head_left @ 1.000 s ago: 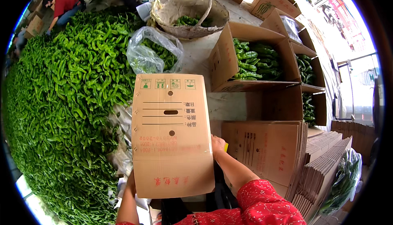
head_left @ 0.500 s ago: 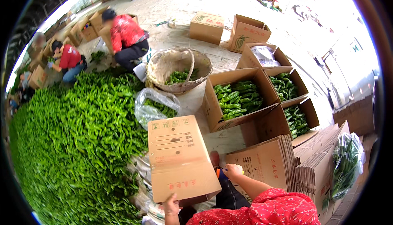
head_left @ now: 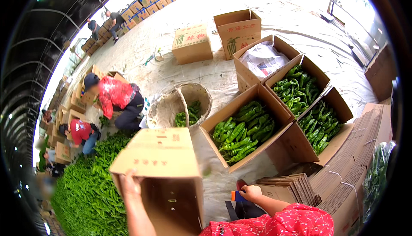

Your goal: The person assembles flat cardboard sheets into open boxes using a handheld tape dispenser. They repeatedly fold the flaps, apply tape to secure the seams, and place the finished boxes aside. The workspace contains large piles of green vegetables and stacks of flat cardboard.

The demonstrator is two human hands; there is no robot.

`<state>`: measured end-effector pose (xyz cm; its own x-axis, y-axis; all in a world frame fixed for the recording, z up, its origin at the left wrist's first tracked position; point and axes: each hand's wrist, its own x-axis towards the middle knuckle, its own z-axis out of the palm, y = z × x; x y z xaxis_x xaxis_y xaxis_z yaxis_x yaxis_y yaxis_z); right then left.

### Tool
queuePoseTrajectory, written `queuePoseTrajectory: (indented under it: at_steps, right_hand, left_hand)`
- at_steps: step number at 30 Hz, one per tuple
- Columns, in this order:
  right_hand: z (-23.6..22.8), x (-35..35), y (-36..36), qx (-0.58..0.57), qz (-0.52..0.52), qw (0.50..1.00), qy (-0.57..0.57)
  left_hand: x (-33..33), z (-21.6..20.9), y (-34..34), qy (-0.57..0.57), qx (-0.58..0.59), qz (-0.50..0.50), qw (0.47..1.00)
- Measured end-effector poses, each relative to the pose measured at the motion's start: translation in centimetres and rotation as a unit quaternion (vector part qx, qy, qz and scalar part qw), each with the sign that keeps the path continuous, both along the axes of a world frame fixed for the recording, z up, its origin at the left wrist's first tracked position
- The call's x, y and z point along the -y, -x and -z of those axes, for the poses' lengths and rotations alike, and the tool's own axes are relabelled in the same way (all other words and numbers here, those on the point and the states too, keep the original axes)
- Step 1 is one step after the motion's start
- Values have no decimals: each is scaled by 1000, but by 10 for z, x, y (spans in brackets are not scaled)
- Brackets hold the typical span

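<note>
Green peppers (head_left: 92, 180) lie heaped at eight o'clock. Next, at half past seven, the left hand (head_left: 131, 185) has its fingers pinching the near edge of a brown box (head_left: 165, 163); how the thumb sits is hard to tell. That box is at seven o'clock, on its side, its open mouth facing six and its long axis running away toward twelve. The step in hand looks like readying the box, and the next move probably calls for a firm pinch while the mouth is turned upward. At five o'clock the right hand (head_left: 252, 193) has its fingers curled on a blue-and-orange tool (head_left: 238, 196), perhaps a tape dispenser. Flat boxes (head_left: 286, 188) stand near it, toward four
</note>
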<state>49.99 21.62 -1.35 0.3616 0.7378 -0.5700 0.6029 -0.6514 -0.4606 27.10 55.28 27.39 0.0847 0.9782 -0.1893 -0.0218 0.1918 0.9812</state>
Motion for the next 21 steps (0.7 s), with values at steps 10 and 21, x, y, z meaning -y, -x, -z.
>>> queuePoseTrajectory:
  at_steps: [10,21]
  right_hand:
    - [-26,-5,8,-4,158,986,-51]
    - [-56,134,110,13,360,933,-20]
  left_hand:
    - [-189,-113,-246,-135,-34,369,919]
    - [156,140,-146,-29,-122,731,671]
